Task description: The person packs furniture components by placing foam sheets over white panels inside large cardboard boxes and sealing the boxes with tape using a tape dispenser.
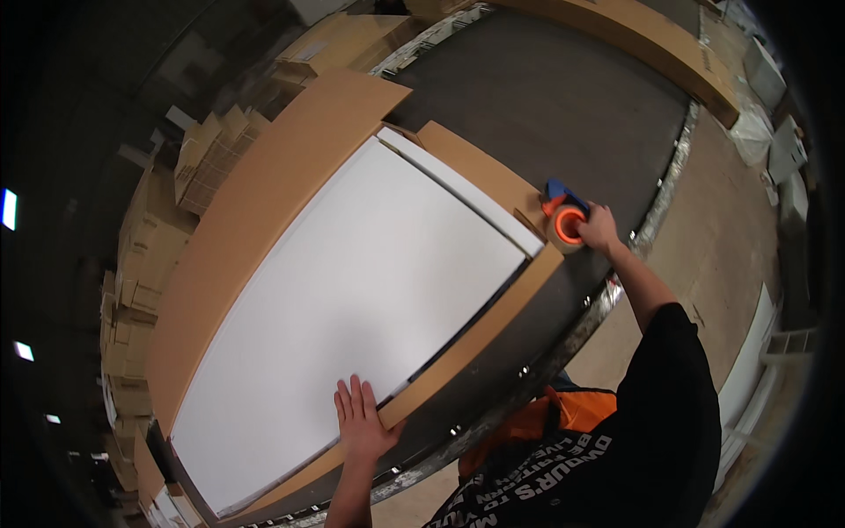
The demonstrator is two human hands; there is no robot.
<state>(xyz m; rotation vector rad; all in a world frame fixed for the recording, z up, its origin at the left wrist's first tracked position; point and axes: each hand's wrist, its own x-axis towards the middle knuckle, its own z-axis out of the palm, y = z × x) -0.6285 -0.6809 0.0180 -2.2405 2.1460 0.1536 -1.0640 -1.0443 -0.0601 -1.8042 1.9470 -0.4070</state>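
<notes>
Dispenser (563,213) sits clamped in the right hand (599,231) at the box's (255,238) right corner, blue end pointing up-left. Left hand (363,429), open, fingers slightly apart, rests on the white panel (361,255); box's long axis runs lower-left to upper-right.

- The panel (352,290) lies in the open box (246,220), in the middle of the frame.
- Under the box is the table (546,97), reaching to the upper right.
- The left hand (361,429) is at lower middle, on the panel's near edge.
- The right hand (600,231) holds the tape dispenser (567,210) right of centre, beside the box's corner.
- Stacked cartons (145,255) stand at left, behind the box.
</notes>
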